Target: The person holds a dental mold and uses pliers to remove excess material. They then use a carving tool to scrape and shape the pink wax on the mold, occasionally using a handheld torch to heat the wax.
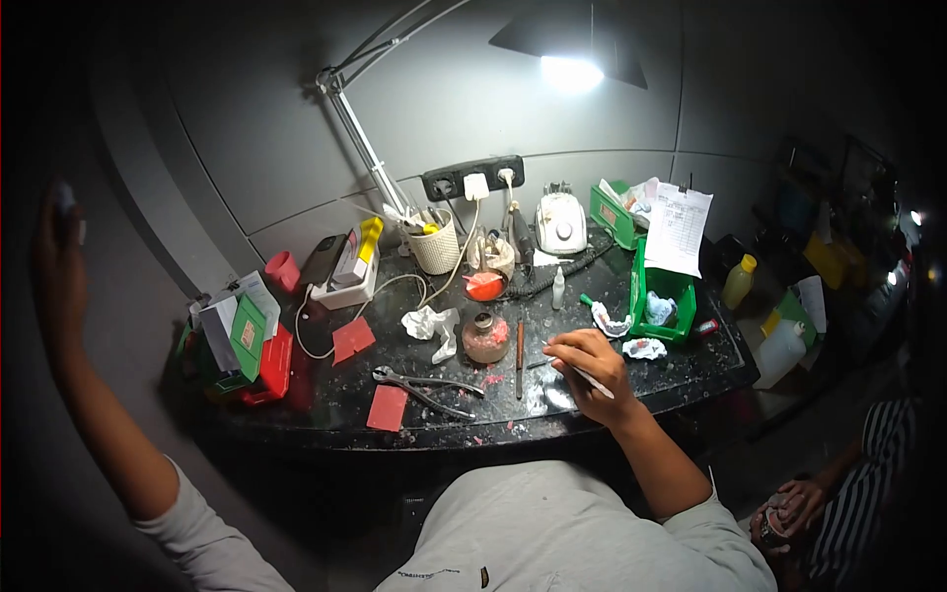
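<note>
My right hand (590, 367) is over the right part of the dark worktop, fingers pinched round a slim hand tool with a pale handle (599, 385); its thin tip points left. Away at the far left, my left hand (61, 247) is raised in dim light, closed round a small pale object (65, 200) that I cannot make out. Left of my right hand lies a brown-handled wax knife (520, 360). Beside that stands a spirit burner (484, 340) spotted with pink wax. White dental casts (645, 348) lie just beyond my right hand.
Pliers (424, 390) and pink wax sheets (387, 407) lie near the front edge. A green bin (659, 331) stands at right, a red bin (266, 370) at left. A lamp (572, 71) hangs above. Another person's hands (789, 508) are at lower right.
</note>
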A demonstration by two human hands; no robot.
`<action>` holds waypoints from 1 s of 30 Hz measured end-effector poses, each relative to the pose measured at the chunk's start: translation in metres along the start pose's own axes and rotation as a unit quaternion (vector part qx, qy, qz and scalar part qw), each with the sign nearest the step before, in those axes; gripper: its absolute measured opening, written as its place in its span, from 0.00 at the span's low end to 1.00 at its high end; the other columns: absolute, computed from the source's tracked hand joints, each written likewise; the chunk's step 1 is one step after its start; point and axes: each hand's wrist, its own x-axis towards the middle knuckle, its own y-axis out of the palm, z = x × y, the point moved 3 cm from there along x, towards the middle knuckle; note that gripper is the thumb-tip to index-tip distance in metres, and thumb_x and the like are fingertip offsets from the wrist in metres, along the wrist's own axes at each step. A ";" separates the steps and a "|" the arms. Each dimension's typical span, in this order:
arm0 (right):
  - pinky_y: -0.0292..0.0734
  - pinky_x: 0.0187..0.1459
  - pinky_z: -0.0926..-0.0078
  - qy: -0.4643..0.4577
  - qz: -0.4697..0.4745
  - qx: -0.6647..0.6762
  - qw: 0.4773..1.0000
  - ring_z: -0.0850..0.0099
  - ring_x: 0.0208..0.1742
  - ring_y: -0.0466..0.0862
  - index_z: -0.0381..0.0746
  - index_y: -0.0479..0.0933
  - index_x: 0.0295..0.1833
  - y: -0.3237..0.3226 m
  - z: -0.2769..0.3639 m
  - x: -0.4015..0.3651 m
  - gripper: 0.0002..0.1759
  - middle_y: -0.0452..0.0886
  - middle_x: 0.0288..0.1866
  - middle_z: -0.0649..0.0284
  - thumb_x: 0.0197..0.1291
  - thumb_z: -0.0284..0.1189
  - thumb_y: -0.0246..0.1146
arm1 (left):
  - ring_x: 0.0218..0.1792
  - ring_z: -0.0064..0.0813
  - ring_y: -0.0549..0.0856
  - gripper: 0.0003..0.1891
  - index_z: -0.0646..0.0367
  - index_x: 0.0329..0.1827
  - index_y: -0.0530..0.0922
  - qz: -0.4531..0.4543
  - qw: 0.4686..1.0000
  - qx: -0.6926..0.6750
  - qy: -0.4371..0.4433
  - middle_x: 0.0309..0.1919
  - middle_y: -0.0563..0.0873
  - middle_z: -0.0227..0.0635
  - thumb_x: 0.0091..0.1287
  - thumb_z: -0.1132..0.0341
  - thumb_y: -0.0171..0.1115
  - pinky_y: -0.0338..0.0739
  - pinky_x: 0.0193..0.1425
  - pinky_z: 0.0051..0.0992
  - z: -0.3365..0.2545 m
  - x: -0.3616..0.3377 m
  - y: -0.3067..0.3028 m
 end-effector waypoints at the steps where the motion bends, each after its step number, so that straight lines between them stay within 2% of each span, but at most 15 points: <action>1: 0.78 0.49 0.65 -0.002 -0.003 -0.005 1.000 0.60 0.47 0.84 0.38 0.85 0.48 0.001 0.000 0.000 0.09 0.86 0.45 0.59 0.63 0.23 0.70 | 0.72 0.36 0.76 0.29 0.59 0.81 0.65 0.039 0.995 -0.095 -0.007 0.74 0.74 0.46 0.81 0.58 0.55 0.66 0.77 0.33 -0.040 -0.027 0.010; 2: 0.78 0.49 0.65 -0.004 -0.001 -0.004 1.000 0.60 0.46 0.84 0.38 0.85 0.48 0.001 0.001 0.000 0.08 0.86 0.45 0.59 0.63 0.23 0.70 | 0.70 0.32 0.77 0.29 0.58 0.82 0.63 0.085 0.972 -0.211 -0.059 0.73 0.75 0.45 0.81 0.60 0.54 0.67 0.75 0.31 -0.070 -0.054 0.023; 3: 0.78 0.49 0.65 -0.003 0.001 -0.003 1.000 0.60 0.46 0.84 0.38 0.85 0.48 0.002 0.000 0.001 0.08 0.87 0.45 0.59 0.63 0.23 0.70 | 0.68 0.29 0.78 0.28 0.59 0.82 0.61 0.137 0.958 -0.245 -0.059 0.73 0.75 0.44 0.82 0.63 0.53 0.69 0.74 0.30 -0.095 -0.080 0.033; 4: 0.78 0.49 0.65 -0.002 0.001 -0.002 1.000 0.60 0.46 0.85 0.38 0.85 0.48 0.002 0.000 0.000 0.08 0.87 0.45 0.59 0.63 0.23 0.71 | 0.69 0.35 0.79 0.26 0.60 0.81 0.64 0.178 0.941 -0.283 -0.052 0.70 0.77 0.50 0.82 0.65 0.51 0.73 0.71 0.32 -0.121 -0.100 0.041; 5: 0.78 0.49 0.65 -0.001 0.001 -0.003 1.000 0.60 0.46 0.85 0.38 0.85 0.48 0.003 -0.001 -0.002 0.08 0.87 0.45 0.59 0.63 0.23 0.71 | 0.60 0.27 0.80 0.27 0.61 0.83 0.60 0.134 0.928 -0.342 -0.055 0.70 0.77 0.45 0.82 0.66 0.49 0.71 0.71 0.30 -0.150 -0.125 0.054; 6: 0.79 0.49 0.65 0.001 0.003 -0.002 1.000 0.60 0.46 0.85 0.38 0.85 0.48 0.004 -0.002 -0.002 0.08 0.87 0.45 0.58 0.63 0.23 0.71 | 0.54 0.25 0.81 0.27 0.61 0.83 0.60 0.156 0.935 -0.318 -0.029 0.60 0.81 0.41 0.83 0.65 0.49 0.76 0.63 0.28 -0.161 -0.145 0.062; 7: 0.79 0.48 0.65 0.004 0.005 0.000 1.000 0.60 0.46 0.85 0.38 0.85 0.48 0.004 -0.003 -0.002 0.08 0.87 0.45 0.58 0.63 0.23 0.71 | 0.48 0.21 0.82 0.28 0.60 0.83 0.58 0.239 0.894 -0.368 -0.094 0.52 0.82 0.37 0.83 0.64 0.49 0.79 0.52 0.24 -0.181 -0.159 0.063; 8: 0.79 0.48 0.65 0.005 0.004 0.001 1.000 0.60 0.46 0.85 0.38 0.85 0.48 0.004 -0.002 -0.002 0.08 0.87 0.45 0.58 0.63 0.23 0.71 | 0.42 0.19 0.83 0.29 0.60 0.83 0.58 0.254 0.855 -0.438 -0.116 0.51 0.82 0.36 0.83 0.63 0.50 0.77 0.41 0.19 -0.187 -0.177 0.079; 10: 0.80 0.48 0.66 0.001 0.007 0.003 1.000 0.60 0.45 0.86 0.37 0.85 0.48 0.005 -0.003 -0.001 0.08 0.87 0.45 0.58 0.63 0.23 0.70 | 0.34 0.18 0.83 0.27 0.62 0.80 0.61 0.257 0.803 -0.524 -0.122 0.43 0.86 0.34 0.82 0.62 0.52 0.75 0.35 0.16 -0.190 -0.210 0.117; 14: 0.80 0.47 0.66 0.008 0.013 0.002 1.000 0.60 0.45 0.86 0.37 0.85 0.47 0.005 -0.003 -0.002 0.07 0.87 0.44 0.59 0.63 0.23 0.71 | 0.27 0.17 0.83 0.18 0.62 0.66 0.73 0.280 0.672 -0.626 -0.281 0.39 0.87 0.36 0.81 0.61 0.57 0.74 0.28 0.14 -0.199 -0.254 0.172; 17: 0.80 0.47 0.66 0.011 0.015 0.011 1.000 0.60 0.44 0.86 0.37 0.85 0.47 0.005 -0.003 -0.002 0.07 0.87 0.44 0.58 0.63 0.23 0.71 | 0.26 0.15 0.82 0.17 0.61 0.60 0.76 0.259 0.650 -0.637 -0.324 0.34 0.86 0.32 0.79 0.57 0.61 0.71 0.23 0.13 -0.215 -0.274 0.198; 20: 0.80 0.46 0.66 0.010 0.019 0.011 1.000 0.60 0.44 0.86 0.37 0.85 0.47 0.005 -0.001 -0.002 0.08 0.87 0.44 0.58 0.63 0.23 0.71 | 0.28 0.15 0.81 0.15 0.62 0.61 0.75 0.299 0.612 -0.650 -0.338 0.34 0.86 0.32 0.79 0.61 0.61 0.73 0.28 0.14 -0.218 -0.287 0.216; 24: 0.80 0.45 0.65 0.016 0.032 0.015 0.999 0.59 0.44 0.86 0.37 0.84 0.48 0.006 -0.001 -0.002 0.08 0.87 0.44 0.57 0.63 0.23 0.71 | 0.29 0.15 0.81 0.15 0.61 0.63 0.74 0.313 0.606 -0.643 -0.349 0.36 0.86 0.33 0.79 0.63 0.60 0.73 0.32 0.14 -0.225 -0.295 0.229; 26: 0.80 0.46 0.64 0.022 0.044 0.011 0.999 0.59 0.45 0.86 0.37 0.84 0.48 0.007 -0.002 -0.003 0.09 0.87 0.44 0.58 0.62 0.23 0.71 | 0.34 0.15 0.82 0.18 0.60 0.67 0.71 0.303 0.593 -0.675 -0.317 0.39 0.85 0.32 0.80 0.63 0.59 0.74 0.37 0.14 -0.230 -0.296 0.232; 30: 0.80 0.47 0.62 0.043 0.085 -0.027 0.995 0.58 0.50 0.85 0.39 0.84 0.50 0.009 -0.003 -0.005 0.11 0.85 0.49 0.57 0.61 0.23 0.71 | 0.43 0.21 0.86 0.23 0.63 0.71 0.68 0.271 0.594 -0.692 -0.307 0.47 0.87 0.40 0.77 0.69 0.62 0.79 0.45 0.18 -0.236 -0.299 0.237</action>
